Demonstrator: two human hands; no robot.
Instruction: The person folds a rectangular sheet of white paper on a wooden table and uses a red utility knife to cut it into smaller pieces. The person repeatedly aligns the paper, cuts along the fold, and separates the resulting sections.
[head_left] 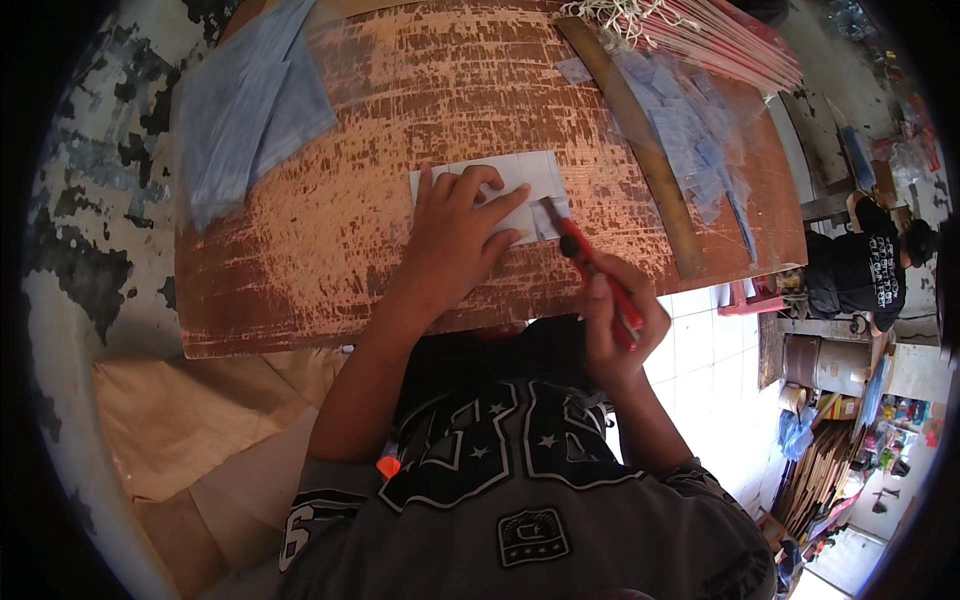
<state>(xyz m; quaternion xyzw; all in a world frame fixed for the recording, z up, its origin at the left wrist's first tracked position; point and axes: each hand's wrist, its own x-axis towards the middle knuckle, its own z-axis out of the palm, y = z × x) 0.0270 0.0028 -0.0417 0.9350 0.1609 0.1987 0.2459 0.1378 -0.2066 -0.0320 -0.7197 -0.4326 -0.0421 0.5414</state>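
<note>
A small white sheet [538, 170] with faint lines lies on the worn wooden tabletop, close to its near edge. My left hand [452, 222] rests flat over the sheet, fingers spread and holding nothing. From the right, my right hand [625, 318] is closed around a red box cutter [584, 258] with a black knob. The cutter's blade end reaches the right part of the sheet, beside my left fingertips. Motion blurs the tip, so I cannot tell whether it touches the sheet.
Bluish clear plastic sheets [255, 115] lie at the table's left. A long brown strip [645, 150] runs along the right, beside scattered clear plastic pieces [690, 125]. Behind them is a red-and-white bundle [710, 45] with white strings. Another person [865, 262] is farther right.
</note>
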